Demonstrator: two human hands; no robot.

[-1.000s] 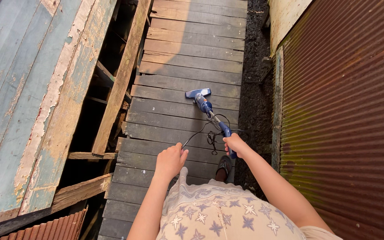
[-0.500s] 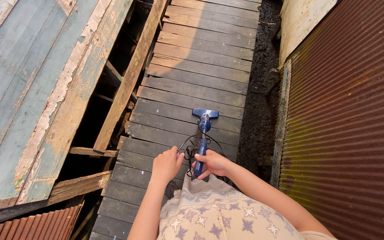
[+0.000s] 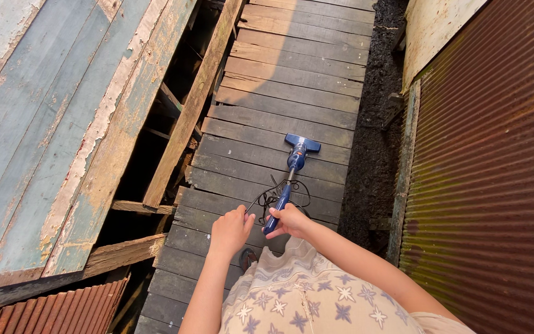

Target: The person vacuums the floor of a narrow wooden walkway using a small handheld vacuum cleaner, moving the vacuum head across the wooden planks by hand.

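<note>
My right hand (image 3: 292,221) has its fingers curled tight around the blue handle of the stick vacuum (image 3: 290,179), thumb on top, the handle's end poking out below my palm. My left hand (image 3: 231,230) is closed in a loose fist on the black cord (image 3: 258,199), which runs from my knuckles up and right to a tangle of loops hanging at the handle.

From my right hand the vacuum slants away from me, its thin shaft leading to the blue body and the flat blue head, which rests on the gray wooden walkway (image 3: 292,80) a few planks farther out, slightly right of the middle. Near my hands, my pale dress with blue star flowers (image 3: 304,297) fills the bottom of the view, and a sandal (image 3: 248,256) peeks out just under my left wrist.

To the right of the walkway lies a strip of dark dirt (image 3: 375,154), then a rusty corrugated metal wall (image 3: 489,173). To the left are a dark gap with loose beams (image 3: 186,117) and peeling blue-green boards (image 3: 50,124).
</note>
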